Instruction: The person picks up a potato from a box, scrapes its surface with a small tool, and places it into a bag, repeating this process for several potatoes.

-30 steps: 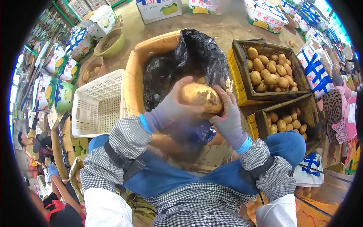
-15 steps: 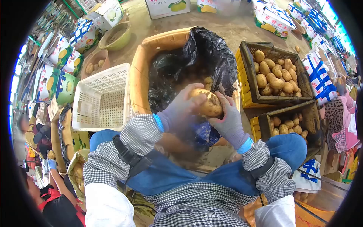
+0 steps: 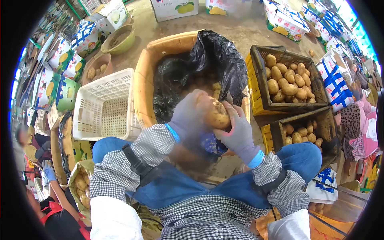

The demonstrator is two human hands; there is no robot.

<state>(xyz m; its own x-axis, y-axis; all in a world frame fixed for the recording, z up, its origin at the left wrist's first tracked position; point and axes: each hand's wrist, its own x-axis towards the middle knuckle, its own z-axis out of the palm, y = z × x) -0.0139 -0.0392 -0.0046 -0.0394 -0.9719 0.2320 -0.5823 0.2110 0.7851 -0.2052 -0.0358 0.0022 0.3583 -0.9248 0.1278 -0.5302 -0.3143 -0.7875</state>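
Note:
A large yellow-brown potato (image 3: 218, 116) with dark dirt patches is held between my gloved hands, above the near rim of a box lined with a black plastic bag (image 3: 224, 60). My left hand (image 3: 190, 114) is closed on the potato's left side, its fingers smeared by motion. Round the right side curl the thumb and fingers of my right hand (image 3: 238, 130). Inside the lined box, more potatoes (image 3: 204, 80) lie partly in shadow. Below my hands a crumpled blue thing (image 3: 212, 144) shows; I cannot make out its kind.
Two dark-rimmed crates (image 3: 258, 80) of potatoes stand on the right. A white plastic basket (image 3: 76, 116) is on the left, with a green basin (image 3: 128, 40) beyond. Printed cartons (image 3: 174, 10) line the back. At lower left a co-worker's gloved hand (image 3: 49, 172) shows near a potato sack (image 3: 74, 182).
Both hands and the potato have shifted slightly left and down, and the potato has turned between them. A potato near the co-worker's hand no longer shows. The whole view has shifted a little.

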